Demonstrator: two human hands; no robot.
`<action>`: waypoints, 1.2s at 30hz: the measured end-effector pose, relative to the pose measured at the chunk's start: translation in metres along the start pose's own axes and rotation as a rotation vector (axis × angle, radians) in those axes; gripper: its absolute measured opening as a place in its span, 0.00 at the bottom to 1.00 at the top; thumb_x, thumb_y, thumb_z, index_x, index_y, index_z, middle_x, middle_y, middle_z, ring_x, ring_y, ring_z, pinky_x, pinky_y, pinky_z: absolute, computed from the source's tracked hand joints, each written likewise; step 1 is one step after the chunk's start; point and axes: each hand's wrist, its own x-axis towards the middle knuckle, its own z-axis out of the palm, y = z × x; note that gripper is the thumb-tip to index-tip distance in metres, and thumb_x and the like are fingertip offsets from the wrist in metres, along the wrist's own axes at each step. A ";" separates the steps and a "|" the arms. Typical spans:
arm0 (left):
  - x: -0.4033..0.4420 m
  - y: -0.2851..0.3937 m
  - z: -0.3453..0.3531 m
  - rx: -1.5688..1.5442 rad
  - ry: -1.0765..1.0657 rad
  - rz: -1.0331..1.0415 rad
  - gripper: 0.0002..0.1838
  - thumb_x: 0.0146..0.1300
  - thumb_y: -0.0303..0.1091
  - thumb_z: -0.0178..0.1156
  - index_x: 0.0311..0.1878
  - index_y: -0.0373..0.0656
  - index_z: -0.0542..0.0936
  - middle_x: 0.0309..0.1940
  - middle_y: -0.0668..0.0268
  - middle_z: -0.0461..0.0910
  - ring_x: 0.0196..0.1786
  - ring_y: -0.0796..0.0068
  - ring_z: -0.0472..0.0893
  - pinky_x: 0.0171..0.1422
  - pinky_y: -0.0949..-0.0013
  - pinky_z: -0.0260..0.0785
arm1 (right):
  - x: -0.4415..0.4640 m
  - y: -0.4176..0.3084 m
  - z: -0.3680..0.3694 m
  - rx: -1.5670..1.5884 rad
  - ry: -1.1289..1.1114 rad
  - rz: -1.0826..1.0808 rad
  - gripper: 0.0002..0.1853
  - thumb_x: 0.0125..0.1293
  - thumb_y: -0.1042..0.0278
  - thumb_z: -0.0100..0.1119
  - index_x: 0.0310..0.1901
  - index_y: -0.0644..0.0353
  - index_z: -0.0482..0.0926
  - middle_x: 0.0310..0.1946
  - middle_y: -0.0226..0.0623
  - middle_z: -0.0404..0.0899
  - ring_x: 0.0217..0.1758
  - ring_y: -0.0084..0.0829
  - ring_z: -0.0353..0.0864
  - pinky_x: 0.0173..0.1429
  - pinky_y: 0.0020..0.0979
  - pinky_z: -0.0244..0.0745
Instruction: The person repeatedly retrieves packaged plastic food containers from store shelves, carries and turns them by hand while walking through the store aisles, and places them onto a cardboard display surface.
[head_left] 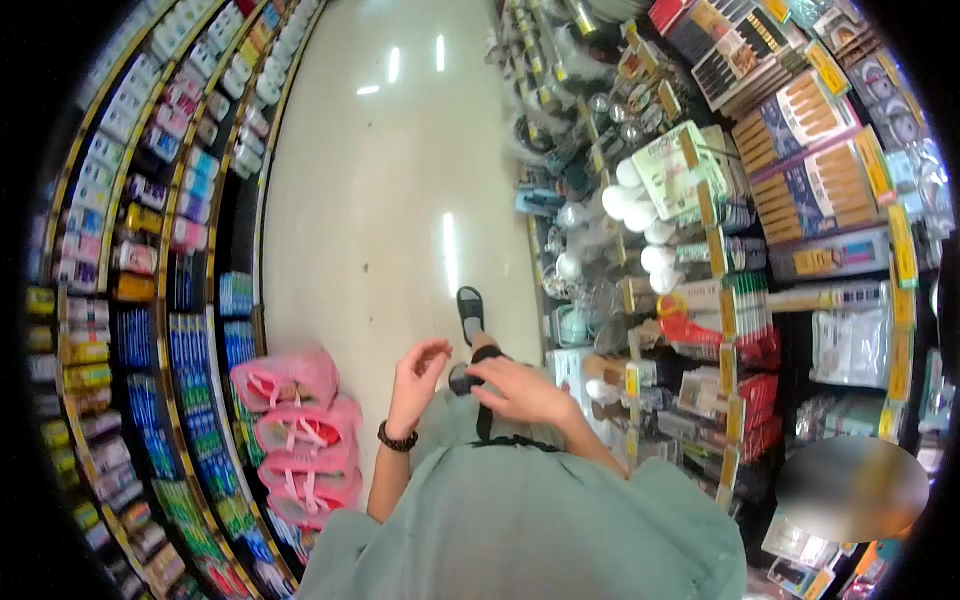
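My left hand [412, 388] is raised in front of my body, its fingers loosely bent and apart with nothing in them. A dark beaded bracelet [397, 437] circles that wrist. Across from it, my right hand [520, 388] is held palm down with fingers stretched toward the left one; it holds nothing that I can see. A gap separates the two hands. Below them are my grey-green clothes [560, 510] and a foot in a dark sandal [469, 312] on the floor.
Pink plastic-wrapped packs [305, 440] stand at the left shelf's foot. Shelves of boxed goods [195, 365] line the left side. On the right, racks hold white bulb-like items [625, 203] and boxed knife sets [735, 55]. A shiny floor [385, 190] runs between.
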 end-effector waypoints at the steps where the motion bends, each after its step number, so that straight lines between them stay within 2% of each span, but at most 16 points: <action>1: 0.021 0.002 0.000 0.028 -0.037 -0.005 0.12 0.72 0.25 0.58 0.56 0.35 0.79 0.47 0.62 0.84 0.52 0.74 0.82 0.58 0.70 0.73 | 0.014 0.012 -0.008 0.028 -0.008 0.013 0.20 0.73 0.61 0.55 0.61 0.64 0.73 0.54 0.46 0.78 0.61 0.47 0.75 0.65 0.42 0.70; 3: 0.066 0.014 0.000 0.076 -0.088 -0.009 0.13 0.72 0.26 0.57 0.56 0.35 0.78 0.48 0.62 0.84 0.52 0.73 0.82 0.60 0.69 0.73 | 0.046 0.035 -0.030 0.020 -0.033 0.058 0.22 0.74 0.59 0.54 0.63 0.63 0.72 0.56 0.46 0.77 0.63 0.47 0.74 0.66 0.42 0.69; 5: 0.110 0.028 -0.003 0.100 -0.100 -0.017 0.13 0.72 0.27 0.58 0.57 0.35 0.78 0.49 0.61 0.84 0.54 0.73 0.82 0.60 0.69 0.73 | 0.081 0.055 -0.056 0.014 0.055 0.063 0.23 0.74 0.59 0.53 0.65 0.63 0.71 0.58 0.46 0.76 0.64 0.47 0.72 0.67 0.42 0.68; 9: 0.202 0.094 -0.001 0.156 -0.125 0.019 0.14 0.72 0.27 0.58 0.58 0.35 0.78 0.51 0.60 0.84 0.56 0.72 0.82 0.60 0.69 0.74 | 0.151 0.060 -0.151 0.079 0.169 0.174 0.25 0.74 0.58 0.53 0.66 0.63 0.69 0.59 0.48 0.74 0.66 0.48 0.71 0.69 0.42 0.67; 13: 0.285 0.134 -0.010 0.123 -0.081 0.084 0.14 0.73 0.26 0.57 0.59 0.34 0.77 0.52 0.59 0.83 0.56 0.71 0.82 0.61 0.69 0.73 | 0.226 0.093 -0.215 0.057 0.233 0.049 0.24 0.73 0.59 0.54 0.65 0.64 0.70 0.60 0.49 0.75 0.66 0.48 0.72 0.69 0.42 0.68; 16: 0.336 0.162 -0.015 0.065 -0.038 0.053 0.14 0.73 0.26 0.57 0.58 0.34 0.77 0.52 0.59 0.83 0.55 0.72 0.81 0.63 0.69 0.73 | 0.275 0.099 -0.262 0.025 0.172 0.000 0.23 0.73 0.60 0.54 0.64 0.64 0.71 0.60 0.50 0.75 0.65 0.49 0.72 0.69 0.42 0.67; 22: 0.458 0.173 -0.041 0.023 -0.035 0.018 0.13 0.73 0.25 0.57 0.58 0.34 0.77 0.52 0.60 0.83 0.56 0.72 0.81 0.63 0.69 0.73 | 0.372 0.125 -0.318 0.049 0.061 -0.060 0.23 0.75 0.58 0.53 0.64 0.64 0.71 0.59 0.50 0.76 0.64 0.49 0.73 0.69 0.42 0.68; 25: 0.532 0.174 -0.054 0.009 -0.047 0.010 0.13 0.73 0.27 0.57 0.58 0.36 0.78 0.51 0.61 0.84 0.54 0.72 0.82 0.60 0.68 0.73 | 0.431 0.160 -0.336 0.080 -0.073 0.009 0.23 0.75 0.58 0.53 0.64 0.64 0.71 0.58 0.51 0.76 0.63 0.49 0.74 0.68 0.41 0.68; 30: 0.675 0.217 -0.083 -0.009 -0.068 0.057 0.13 0.73 0.29 0.57 0.57 0.37 0.79 0.49 0.63 0.84 0.53 0.74 0.82 0.58 0.70 0.73 | 0.549 0.209 -0.394 -0.255 -0.217 0.137 0.22 0.73 0.55 0.52 0.61 0.62 0.75 0.51 0.52 0.80 0.57 0.53 0.78 0.61 0.48 0.73; 33: 0.766 0.261 -0.105 0.033 -0.025 0.132 0.14 0.73 0.27 0.57 0.58 0.34 0.78 0.51 0.60 0.83 0.55 0.72 0.82 0.61 0.69 0.73 | 0.622 0.198 -0.466 -0.294 -0.203 0.141 0.23 0.73 0.55 0.52 0.61 0.62 0.74 0.52 0.52 0.80 0.58 0.52 0.77 0.62 0.47 0.73; 36: 0.843 0.313 -0.119 0.035 0.014 0.235 0.14 0.73 0.27 0.56 0.58 0.33 0.78 0.50 0.60 0.84 0.54 0.72 0.82 0.60 0.68 0.74 | 0.685 0.202 -0.522 -0.271 -0.001 0.082 0.23 0.73 0.55 0.52 0.62 0.62 0.74 0.54 0.51 0.79 0.60 0.52 0.76 0.65 0.46 0.71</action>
